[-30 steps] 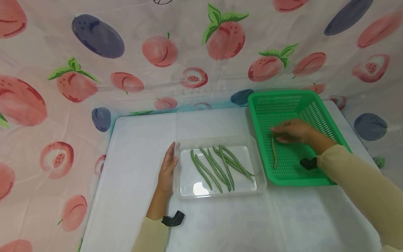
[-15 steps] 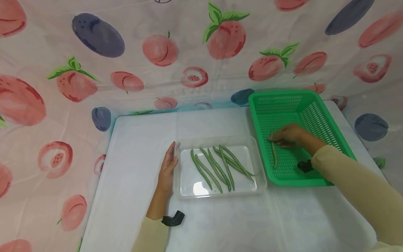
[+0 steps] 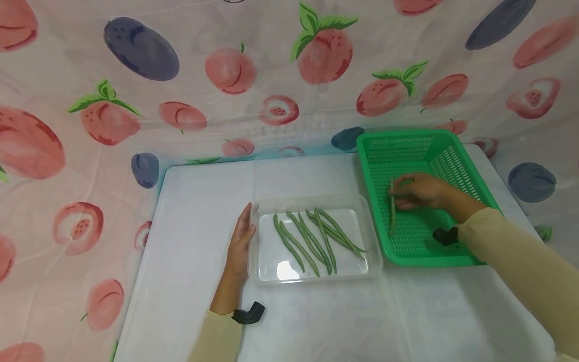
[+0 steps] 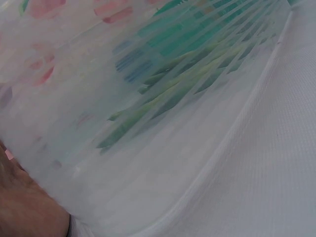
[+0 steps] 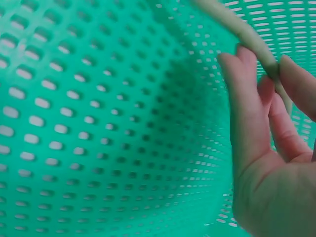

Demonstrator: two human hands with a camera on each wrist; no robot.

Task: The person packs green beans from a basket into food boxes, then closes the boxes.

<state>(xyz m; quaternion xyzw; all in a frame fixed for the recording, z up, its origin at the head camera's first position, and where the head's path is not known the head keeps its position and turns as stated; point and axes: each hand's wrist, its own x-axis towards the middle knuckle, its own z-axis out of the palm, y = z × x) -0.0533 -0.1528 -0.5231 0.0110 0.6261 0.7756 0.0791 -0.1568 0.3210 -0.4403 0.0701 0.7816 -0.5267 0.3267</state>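
My right hand (image 3: 418,191) is over the left part of the green basket (image 3: 434,260), pinching a green bean (image 3: 392,216). In the right wrist view the green bean (image 5: 252,39) passes between thumb and fingertips, its length slanting up and left. My left hand (image 3: 239,246) rests along the left side of a clear plastic container (image 3: 312,282), fingers fairly straight against its wall. Several green beans (image 3: 307,244) lie inside that container, most slanting down to the right. Through the container's wall, the left wrist view shows blurred green beans (image 4: 148,108).
Both containers stand side by side on a white-covered table (image 3: 194,216), the basket's left edge close to the clear container's right edge. A fruit-printed sheet (image 3: 280,60) hangs behind and to the sides. Black wrist cameras (image 3: 249,313) sit at both cuffs.
The bean under my right hand has shifted slightly up and left, now standing straighter between the fingers. The right hand dipped and came back up a little. My left hand stays put.
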